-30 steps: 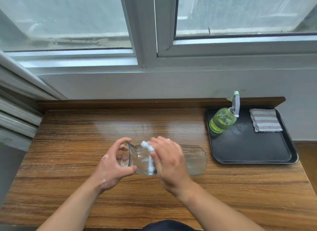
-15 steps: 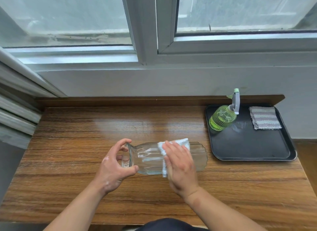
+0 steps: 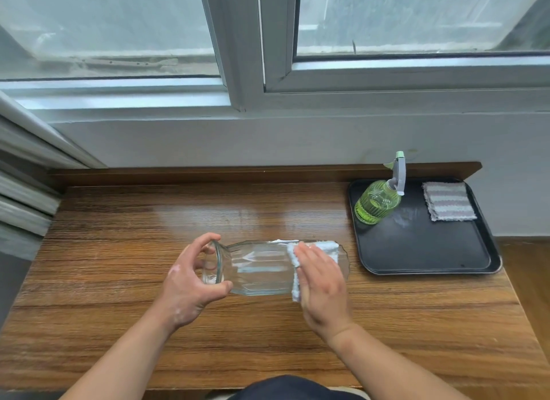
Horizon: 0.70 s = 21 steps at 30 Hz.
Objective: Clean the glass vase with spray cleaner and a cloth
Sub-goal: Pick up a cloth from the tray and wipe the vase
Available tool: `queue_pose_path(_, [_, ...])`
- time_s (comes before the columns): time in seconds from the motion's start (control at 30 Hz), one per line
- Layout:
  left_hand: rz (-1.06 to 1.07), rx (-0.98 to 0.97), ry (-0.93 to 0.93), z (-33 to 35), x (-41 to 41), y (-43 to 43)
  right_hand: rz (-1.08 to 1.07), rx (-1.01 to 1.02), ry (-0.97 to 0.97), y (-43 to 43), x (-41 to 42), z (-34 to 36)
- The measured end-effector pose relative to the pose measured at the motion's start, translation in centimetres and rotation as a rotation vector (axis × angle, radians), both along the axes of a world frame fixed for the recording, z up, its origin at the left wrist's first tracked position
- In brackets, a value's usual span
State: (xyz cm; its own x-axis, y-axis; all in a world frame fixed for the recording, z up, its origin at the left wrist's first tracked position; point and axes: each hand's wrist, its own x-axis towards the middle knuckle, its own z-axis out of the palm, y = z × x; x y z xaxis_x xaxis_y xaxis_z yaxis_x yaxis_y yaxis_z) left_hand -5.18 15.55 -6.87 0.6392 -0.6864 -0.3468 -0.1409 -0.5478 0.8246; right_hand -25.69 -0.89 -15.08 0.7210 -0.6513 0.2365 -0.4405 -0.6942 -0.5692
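Most of the cloth (image 3: 327, 248) lies under the right grip (image 3: 321, 289) — only its far end and a strip beside the fingers show. Cloth and grip together cover the base end of the vase (image 3: 259, 268). Whether the middle fingers of the left grip (image 3: 190, 283) touch the vase's mouth cannot be told. The bottom edge cuts off both forearms and a dark piece of clothing (image 3: 294, 389). The spray bottle (image 3: 376, 204) hides part of the tray's (image 3: 416, 251) left rim — and the window (image 3: 119, 27) runs off the top edge.
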Motion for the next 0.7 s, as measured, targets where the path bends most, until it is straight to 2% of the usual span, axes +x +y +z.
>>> queue_pose_path(0.1, [-0.001,0.002,-0.019,-0.1,-0.1,-0.1,0.13,-0.031,-0.029,3.3,2.3,1.9])
queue_pose_path(0.2, [0.005,0.002,-0.012,-0.2,0.2,0.2,0.185,-0.048,-0.01,2.4,2.1,1.5])
queue_pose_path(0.33, [0.011,0.004,0.003,-0.3,0.4,0.3,0.019,0.031,0.058,-0.9,-0.8,-0.9])
queue_pose_path(0.47, [0.006,0.017,0.021,-0.5,0.4,0.7,-0.137,0.137,0.035,-3.9,-2.7,-2.9])
queue_pose_path(0.7, [-0.006,0.015,0.018,-0.4,0.4,0.7,-0.326,0.325,0.071,-7.0,-3.7,-1.8])
